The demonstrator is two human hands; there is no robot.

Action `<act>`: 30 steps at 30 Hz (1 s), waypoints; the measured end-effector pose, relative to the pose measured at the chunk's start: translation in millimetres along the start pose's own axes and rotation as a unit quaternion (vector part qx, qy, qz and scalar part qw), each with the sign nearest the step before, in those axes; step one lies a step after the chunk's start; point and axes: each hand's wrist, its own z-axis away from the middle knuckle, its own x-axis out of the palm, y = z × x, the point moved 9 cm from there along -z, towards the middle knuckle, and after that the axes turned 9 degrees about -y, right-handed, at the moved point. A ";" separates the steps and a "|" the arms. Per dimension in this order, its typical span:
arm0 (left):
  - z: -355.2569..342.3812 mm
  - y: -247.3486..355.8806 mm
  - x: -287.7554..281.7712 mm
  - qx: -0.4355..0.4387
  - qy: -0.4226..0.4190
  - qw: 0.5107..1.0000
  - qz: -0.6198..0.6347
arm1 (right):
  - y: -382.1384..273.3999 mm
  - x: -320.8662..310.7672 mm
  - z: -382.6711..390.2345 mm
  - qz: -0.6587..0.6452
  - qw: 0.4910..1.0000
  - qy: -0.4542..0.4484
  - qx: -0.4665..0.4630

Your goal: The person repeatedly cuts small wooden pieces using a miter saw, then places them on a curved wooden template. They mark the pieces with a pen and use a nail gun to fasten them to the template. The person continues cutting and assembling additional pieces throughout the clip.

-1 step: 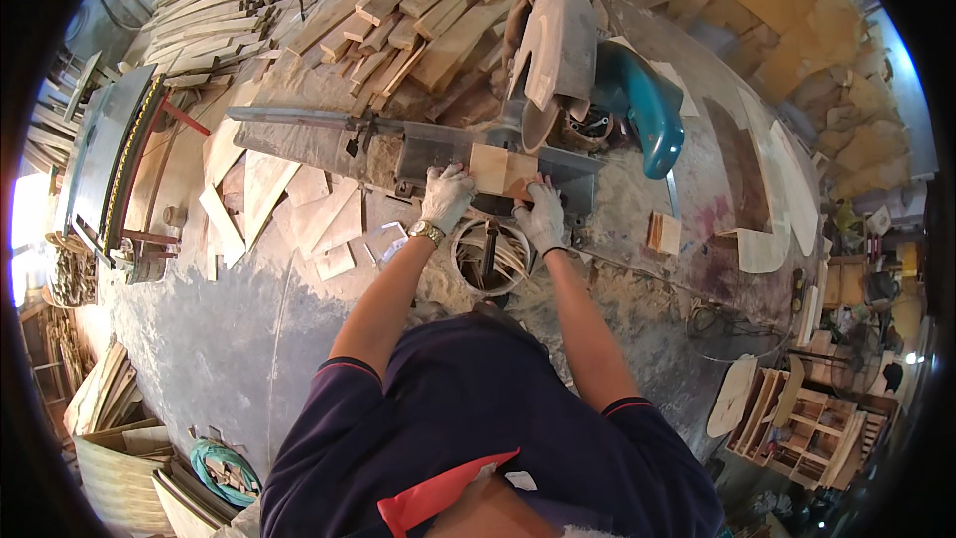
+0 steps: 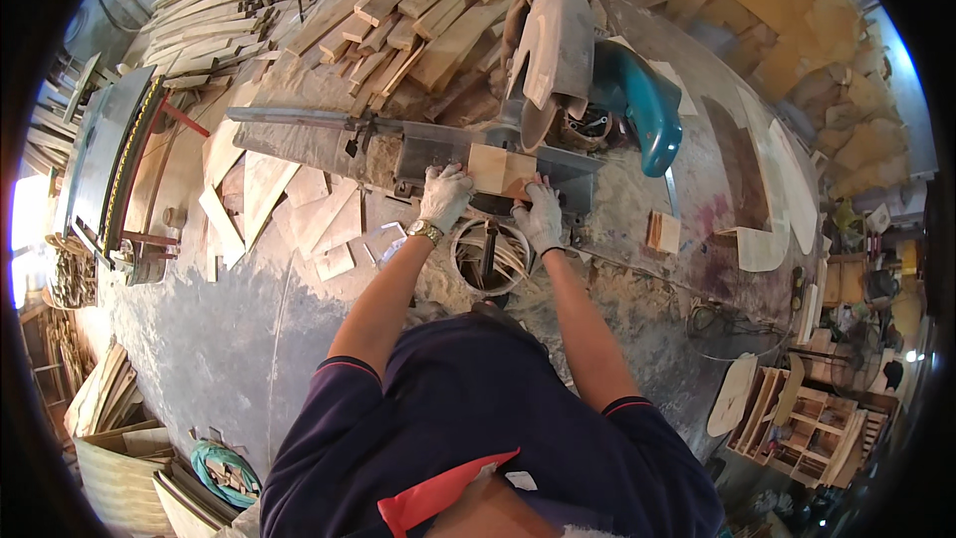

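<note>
My left hand (image 2: 444, 196), in a pale glove, rests curled on the saw's grey metal bed (image 2: 415, 159), just left of a squarish pale wooden piece (image 2: 488, 164); what its fingertips grip is unclear. My gloved right hand (image 2: 543, 214) has its fingers closed on the piece's right part, near the edge. A saw with a teal handle (image 2: 652, 125) and grey blade guard (image 2: 553, 40) stands directly above the piece. Below and between my hands sits a round bucket (image 2: 463, 259) holding thin wood offcuts.
Stacked boards (image 2: 418, 10) lie behind the saw. Scattered flat offcuts (image 2: 274, 199) are on the left, beside a dark machine (image 2: 105, 159) with red arms. A small block (image 2: 664, 232) and curved panels (image 2: 757, 244) lie right. Slatted wooden items (image 2: 807, 428) stand at lower right.
</note>
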 end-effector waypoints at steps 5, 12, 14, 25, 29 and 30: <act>-6.0 -20.2 -0.9 -0.004 -0.036 0.999 0.004 | -5.6 -4.2 -7.1 -0.050 0.995 -0.005 -0.081; -7.4 -30.7 15.3 -0.019 -0.035 0.999 0.028 | 8.0 -230.5 33.3 -0.232 0.938 0.250 0.057; -8.4 -31.3 16.3 -0.014 -0.022 0.999 0.033 | -31.8 -305.6 35.1 -0.354 0.897 0.263 -0.039; -8.4 -28.4 16.4 0.006 0.007 0.999 0.045 | -172.7 -335.5 -1.0 0.037 0.991 -0.072 0.103; -8.8 -25.1 17.3 0.011 0.020 0.999 0.036 | -126.1 -263.2 57.8 -0.125 0.979 -0.017 0.158; -6.9 -24.1 18.2 0.010 0.023 0.999 0.035 | -112.9 -232.4 67.9 -0.196 0.966 -0.019 0.165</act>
